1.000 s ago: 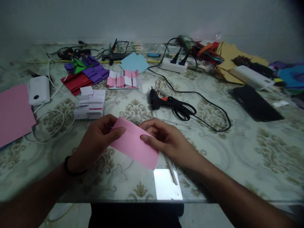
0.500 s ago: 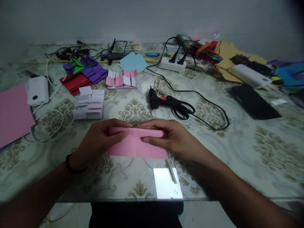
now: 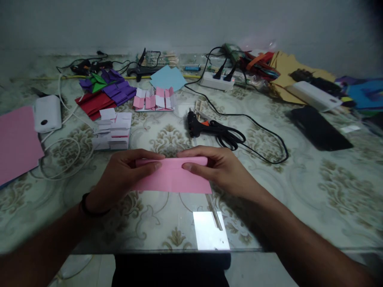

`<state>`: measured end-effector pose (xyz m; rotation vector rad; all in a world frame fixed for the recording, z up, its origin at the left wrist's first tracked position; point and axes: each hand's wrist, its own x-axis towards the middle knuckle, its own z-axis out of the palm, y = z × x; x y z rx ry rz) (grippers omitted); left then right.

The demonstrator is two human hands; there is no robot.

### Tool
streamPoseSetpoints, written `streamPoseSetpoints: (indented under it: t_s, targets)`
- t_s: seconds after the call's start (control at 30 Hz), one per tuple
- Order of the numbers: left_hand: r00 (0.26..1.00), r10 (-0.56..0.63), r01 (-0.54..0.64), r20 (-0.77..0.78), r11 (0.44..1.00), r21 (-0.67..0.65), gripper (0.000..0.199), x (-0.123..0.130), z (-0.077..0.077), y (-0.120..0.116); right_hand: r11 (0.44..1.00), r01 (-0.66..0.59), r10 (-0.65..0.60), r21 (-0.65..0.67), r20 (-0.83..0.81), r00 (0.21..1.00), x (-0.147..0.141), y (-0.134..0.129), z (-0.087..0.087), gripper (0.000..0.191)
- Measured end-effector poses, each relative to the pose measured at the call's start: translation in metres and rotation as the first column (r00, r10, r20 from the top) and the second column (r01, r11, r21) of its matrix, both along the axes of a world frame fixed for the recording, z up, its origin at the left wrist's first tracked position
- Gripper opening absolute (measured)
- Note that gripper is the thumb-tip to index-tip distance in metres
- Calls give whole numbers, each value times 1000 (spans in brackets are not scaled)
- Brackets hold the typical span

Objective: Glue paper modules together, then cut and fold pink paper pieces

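Note:
A sheet of pink paper (image 3: 172, 179) lies in front of me at the near middle of the table, its far edge curled over into a fold. My left hand (image 3: 130, 169) is closed on the left end of that fold, thumb on top and fingers behind. At the right end, my right hand (image 3: 217, 167) grips the paper the same way. A faint crease runs down the sheet's middle. Beneath its right near corner, a thin metallic strip (image 3: 216, 215) shows on the table.
Beyond my hands lie a black glue gun (image 3: 194, 125), black-handled scissors (image 3: 230, 133) and a white power strip (image 3: 217, 81). Folded white-and-pink paper pieces (image 3: 112, 129) sit left of centre. Pink sheets (image 3: 19, 145) and a white power bank (image 3: 48, 113) are at left, a black phone (image 3: 320, 127) at right.
The pink paper's near edge has shifted slightly away from me. My right thumb has slid a little to the right along the fold, and both hands keep their hold.

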<state>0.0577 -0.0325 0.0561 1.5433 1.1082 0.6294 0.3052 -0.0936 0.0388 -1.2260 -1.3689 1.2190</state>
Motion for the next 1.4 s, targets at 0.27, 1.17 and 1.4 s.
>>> streamPoseSetpoints:
  t_s: [0.27, 1.17, 1.4]
  targets:
    - [989, -130, 133, 66, 990, -46, 17, 2, -1, 0, 995, -33, 27, 94, 66, 997, -4, -4, -1, 16]
    - [954, -257, 297, -155, 880, 370, 11, -3, -9, 1, 973, 16, -9, 229, -31, 999, -19, -12, -4, 37]
    - [942, -215, 328, -258, 749, 576, 19, -7, -11, 1, 974, 11, 18, 228, -125, 992, -17, -14, 3, 27]
